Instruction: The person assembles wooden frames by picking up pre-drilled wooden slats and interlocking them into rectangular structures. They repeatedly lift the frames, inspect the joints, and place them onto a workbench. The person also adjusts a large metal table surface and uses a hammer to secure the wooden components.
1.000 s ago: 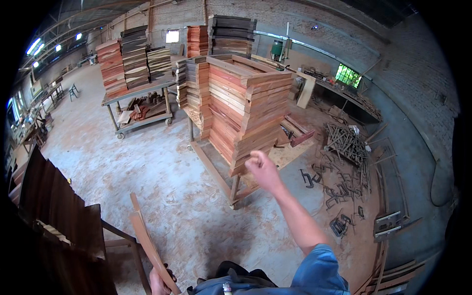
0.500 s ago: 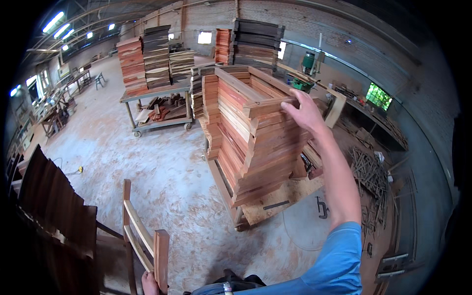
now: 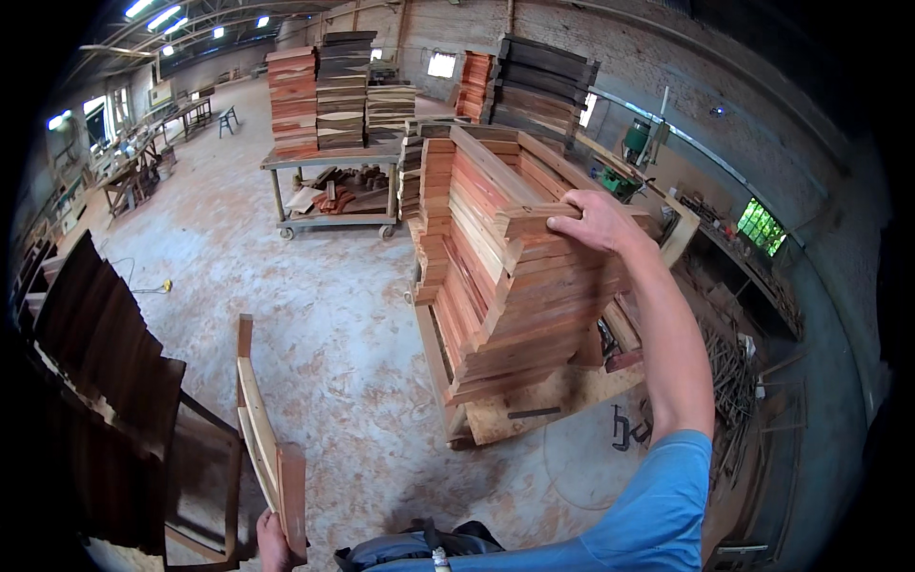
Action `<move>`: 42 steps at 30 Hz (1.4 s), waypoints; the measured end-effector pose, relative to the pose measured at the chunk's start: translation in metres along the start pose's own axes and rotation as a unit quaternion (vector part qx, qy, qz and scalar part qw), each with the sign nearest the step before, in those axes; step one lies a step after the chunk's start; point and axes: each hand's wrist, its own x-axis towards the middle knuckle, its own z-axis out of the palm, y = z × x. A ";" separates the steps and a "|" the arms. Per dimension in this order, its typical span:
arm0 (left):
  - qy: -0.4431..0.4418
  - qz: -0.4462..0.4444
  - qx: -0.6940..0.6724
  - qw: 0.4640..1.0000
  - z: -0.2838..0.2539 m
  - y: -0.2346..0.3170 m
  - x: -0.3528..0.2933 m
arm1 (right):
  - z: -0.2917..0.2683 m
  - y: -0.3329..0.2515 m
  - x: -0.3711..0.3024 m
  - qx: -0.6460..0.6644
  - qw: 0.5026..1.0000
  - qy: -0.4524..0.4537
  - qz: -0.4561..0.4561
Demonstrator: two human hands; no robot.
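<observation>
Gripping bowed wooden frame: left hand; right hand clasping top of layered reddish timber stack.

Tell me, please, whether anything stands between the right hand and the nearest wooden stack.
Nothing visible does: the right hand is on the near top end of the wooden stack; the left hand holds a separate frame.

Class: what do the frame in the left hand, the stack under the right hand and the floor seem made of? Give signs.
Frame in the left hand: wood, apparently unpainted; pale and reddish-brown timber tones.
Stack under the right hand: wood, seemingly bare; streaky red, tan and cream layers.
Floor: perhaps concrete, dull; flat grey surface with brownish, dusty patches.
</observation>
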 end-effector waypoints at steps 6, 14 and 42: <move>-0.032 0.003 -0.013 0.999 -0.011 -0.013 -0.005 | 0.017 0.008 0.000 -0.035 0.993 0.104 -0.052; -0.041 -0.002 -0.052 0.998 -0.039 -0.045 -0.001 | 0.024 -0.001 0.001 -0.042 0.969 0.211 -0.124; 0.055 -0.029 0.063 0.996 -0.013 -0.006 0.008 | -0.005 0.091 0.014 0.122 0.982 -0.017 0.144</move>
